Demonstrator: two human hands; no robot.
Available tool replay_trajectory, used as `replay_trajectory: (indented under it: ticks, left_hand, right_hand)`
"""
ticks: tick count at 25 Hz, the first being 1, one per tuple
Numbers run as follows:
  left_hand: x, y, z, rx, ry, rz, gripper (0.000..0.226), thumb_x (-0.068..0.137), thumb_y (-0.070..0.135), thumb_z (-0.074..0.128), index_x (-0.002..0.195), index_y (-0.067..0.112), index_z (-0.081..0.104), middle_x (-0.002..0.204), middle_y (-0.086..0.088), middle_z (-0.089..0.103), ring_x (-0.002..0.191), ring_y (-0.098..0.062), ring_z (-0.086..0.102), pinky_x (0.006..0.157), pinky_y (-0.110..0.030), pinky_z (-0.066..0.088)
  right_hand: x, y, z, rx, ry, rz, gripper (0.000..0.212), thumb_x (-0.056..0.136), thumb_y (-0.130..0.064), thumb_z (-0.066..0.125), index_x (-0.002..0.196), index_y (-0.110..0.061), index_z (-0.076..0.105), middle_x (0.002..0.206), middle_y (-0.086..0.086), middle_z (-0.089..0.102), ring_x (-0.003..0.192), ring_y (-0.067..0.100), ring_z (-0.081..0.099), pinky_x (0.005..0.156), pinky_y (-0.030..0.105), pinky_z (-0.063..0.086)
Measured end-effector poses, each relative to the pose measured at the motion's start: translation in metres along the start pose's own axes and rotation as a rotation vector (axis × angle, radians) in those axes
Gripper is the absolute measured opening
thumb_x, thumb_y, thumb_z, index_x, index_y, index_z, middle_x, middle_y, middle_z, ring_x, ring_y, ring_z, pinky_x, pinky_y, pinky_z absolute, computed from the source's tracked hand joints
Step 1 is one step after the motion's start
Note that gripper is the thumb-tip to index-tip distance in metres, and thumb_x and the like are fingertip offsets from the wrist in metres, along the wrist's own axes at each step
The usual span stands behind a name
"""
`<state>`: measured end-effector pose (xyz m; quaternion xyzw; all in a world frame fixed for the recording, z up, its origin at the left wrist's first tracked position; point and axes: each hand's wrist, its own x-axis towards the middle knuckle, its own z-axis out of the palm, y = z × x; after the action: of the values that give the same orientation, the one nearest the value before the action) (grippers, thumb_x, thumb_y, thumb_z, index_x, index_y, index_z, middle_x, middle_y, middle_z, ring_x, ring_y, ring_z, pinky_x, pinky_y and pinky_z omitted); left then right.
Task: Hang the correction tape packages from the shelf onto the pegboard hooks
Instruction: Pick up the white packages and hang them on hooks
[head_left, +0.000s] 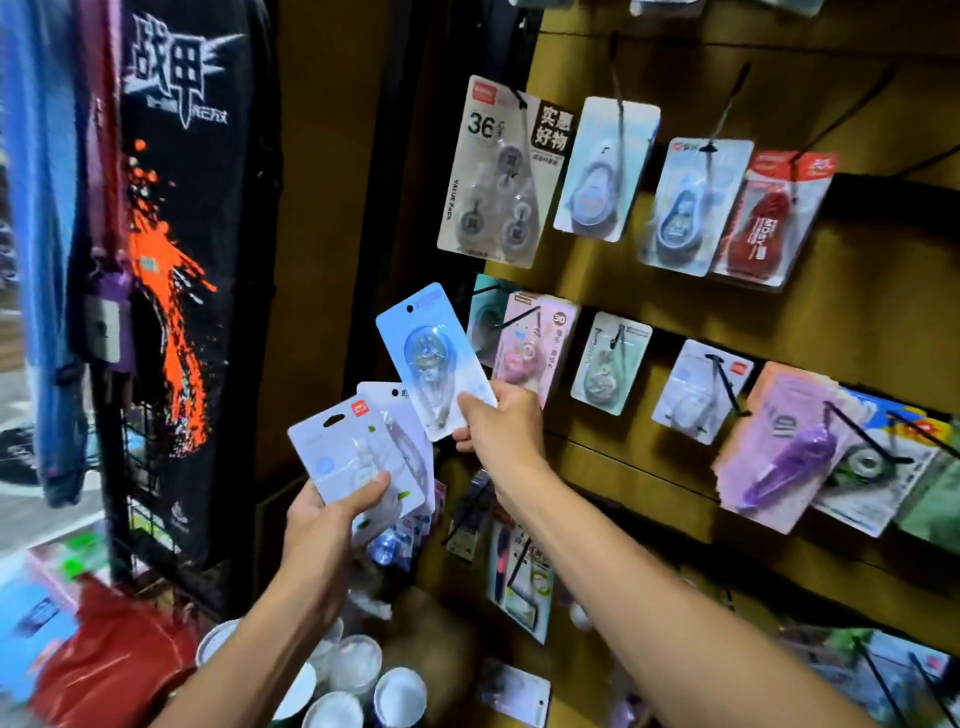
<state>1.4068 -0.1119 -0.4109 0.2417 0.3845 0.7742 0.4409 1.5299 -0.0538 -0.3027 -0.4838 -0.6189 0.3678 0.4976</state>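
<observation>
My right hand pinches the lower corner of a blue correction tape package and holds it up, tilted, just left of the pegboard. Its hang hole is at the top, close to a black hook holding a teal package. My left hand grips a fanned stack of white and pale blue packages lower and to the left. Two rows of hooks carry hanging packages, among them a grey value pack and a red one.
A black banner with orange splashes hangs on a wire rack at the left. White cups stand below my arms. A red bag lies at the lower left. Purple packages hang at the right on long hooks that jut outwards.
</observation>
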Motion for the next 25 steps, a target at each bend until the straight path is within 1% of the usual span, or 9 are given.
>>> replay_trajectory:
  ticks: [3,8,11,13,14,17,21,23,25]
  left_hand:
    - [-0.002,-0.004,0.0,0.002,-0.007,-0.017,0.027,0.084,0.002,0.068,0.108,0.012,0.065,0.099,-0.002,0.075,0.085,-0.017,0.071,0.071,-0.03,0.057]
    - [-0.005,-0.004,0.001,0.02,-0.01,-0.022,0.029,0.084,0.002,0.069,0.112,0.008,0.064,0.102,-0.004,0.076,0.092,-0.021,0.071,0.079,-0.036,0.055]
    - [-0.004,0.001,0.002,0.017,-0.022,-0.018,0.027,0.084,0.002,0.068,0.11,0.01,0.065,0.102,-0.004,0.076,0.092,-0.02,0.072,0.079,-0.036,0.056]
    - [-0.002,0.003,0.001,0.015,-0.034,-0.019,0.027,0.085,0.002,0.068,0.11,0.01,0.065,0.101,-0.004,0.076,0.093,-0.019,0.072,0.079,-0.035,0.057]
    - [0.0,0.002,0.001,0.018,-0.036,-0.021,0.026,0.085,0.002,0.068,0.11,0.009,0.065,0.102,-0.004,0.076,0.093,-0.019,0.072,0.079,-0.035,0.058]
    - [0.01,-0.001,-0.002,0.039,-0.032,-0.023,0.028,0.084,0.0,0.068,0.111,0.008,0.065,0.104,-0.007,0.075,0.095,-0.023,0.072,0.081,-0.038,0.058]
    - [0.02,-0.01,-0.005,0.066,-0.047,-0.022,0.03,0.084,0.001,0.068,0.112,0.009,0.065,0.106,-0.006,0.075,0.1,-0.026,0.071,0.088,-0.043,0.055]
    - [0.022,-0.009,-0.006,0.067,-0.057,-0.026,0.029,0.085,0.001,0.067,0.112,0.009,0.064,0.108,-0.007,0.074,0.098,-0.024,0.071,0.09,-0.044,0.055]
    - [0.02,-0.006,-0.004,0.044,-0.07,-0.031,0.027,0.085,0.001,0.065,0.112,0.009,0.064,0.11,-0.008,0.073,0.093,-0.02,0.071,0.087,-0.042,0.055]
  right_hand:
    - [-0.007,0.008,0.006,0.047,0.107,-0.121,0.013,0.088,-0.012,0.055,0.083,-0.021,0.063,0.088,0.005,0.072,0.067,0.028,0.065,0.062,0.049,0.058]
    - [-0.006,0.004,0.012,0.066,0.151,-0.254,0.025,0.087,-0.012,0.055,0.1,-0.033,0.05,0.099,-0.01,0.061,0.082,0.028,0.068,0.063,0.048,0.059]
    - [0.003,0.003,0.015,-0.071,0.165,-0.36,0.02,0.09,-0.013,0.055,0.095,-0.032,0.057,0.093,-0.016,0.063,0.084,0.023,0.066,0.072,0.049,0.057]
    - [0.022,0.005,0.018,-0.118,0.089,-0.231,0.023,0.092,-0.016,0.057,0.11,-0.029,0.065,0.11,-0.013,0.064,0.102,0.018,0.062,0.092,0.039,0.052]
    - [0.036,0.003,0.019,-0.136,0.022,-0.128,0.034,0.091,-0.016,0.059,0.123,-0.026,0.062,0.118,-0.009,0.061,0.104,0.014,0.059,0.092,0.031,0.049]
    - [0.078,-0.008,0.02,-0.184,-0.176,0.114,0.067,0.085,-0.016,0.062,0.147,-0.029,0.038,0.12,0.001,0.048,0.096,0.016,0.054,0.069,0.029,0.051]
    - [0.115,-0.008,0.015,-0.058,-0.259,0.265,0.072,0.09,-0.009,0.054,0.149,-0.037,0.024,0.112,0.003,0.053,0.08,0.015,0.05,0.057,0.031,0.049]
    - [0.121,0.008,0.013,0.056,-0.29,0.353,0.072,0.093,-0.013,0.056,0.15,-0.04,0.022,0.136,0.006,0.045,0.09,0.022,0.054,0.059,0.036,0.053]
    - [0.106,0.027,0.01,0.092,-0.389,0.404,0.062,0.093,-0.026,0.061,0.147,-0.034,0.032,0.144,0.01,0.043,0.108,0.033,0.056,0.063,0.04,0.054]
